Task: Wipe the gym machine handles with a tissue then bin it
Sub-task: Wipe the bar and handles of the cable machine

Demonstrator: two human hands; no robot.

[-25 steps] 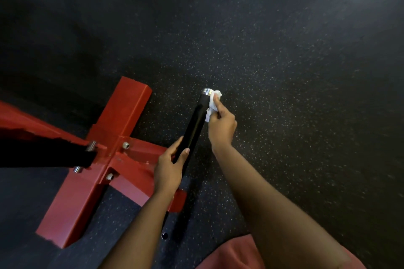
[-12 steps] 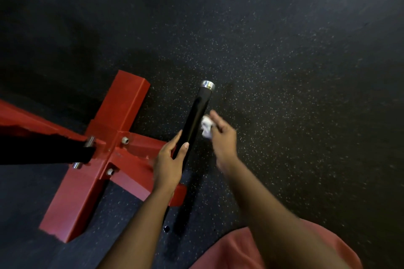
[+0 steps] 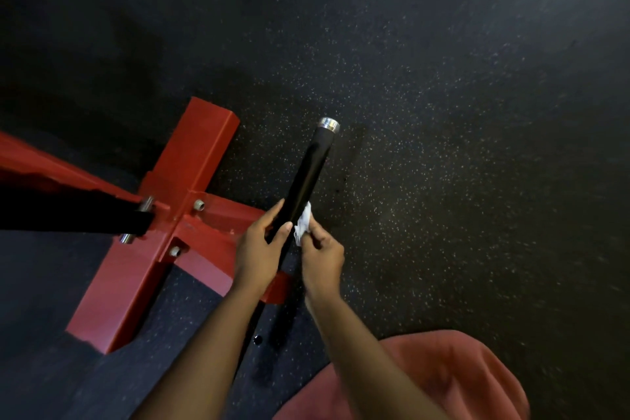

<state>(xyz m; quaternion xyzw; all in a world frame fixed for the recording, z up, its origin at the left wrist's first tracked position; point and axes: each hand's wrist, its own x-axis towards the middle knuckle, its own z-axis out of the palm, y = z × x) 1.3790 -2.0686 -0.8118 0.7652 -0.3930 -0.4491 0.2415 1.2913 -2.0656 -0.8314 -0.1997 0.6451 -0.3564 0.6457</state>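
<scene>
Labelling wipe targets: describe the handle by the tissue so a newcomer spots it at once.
Find the red cross-shaped frame on the speckled floor. Just right of it a black handle slants away, held by the left hand. Unlike the frame's flat beams, it is round, glossy and chrome-capped.

You're looking down on a black rubber floor [image 3: 443, 95] flecked with pale specks. At nine o'clock a red cross-shaped steel base [image 3: 191, 174] lies on it, silver bolts [image 3: 199, 204] at its joint. Salmon-pink fabric [image 3: 460, 382] fills five o'clock.
</scene>
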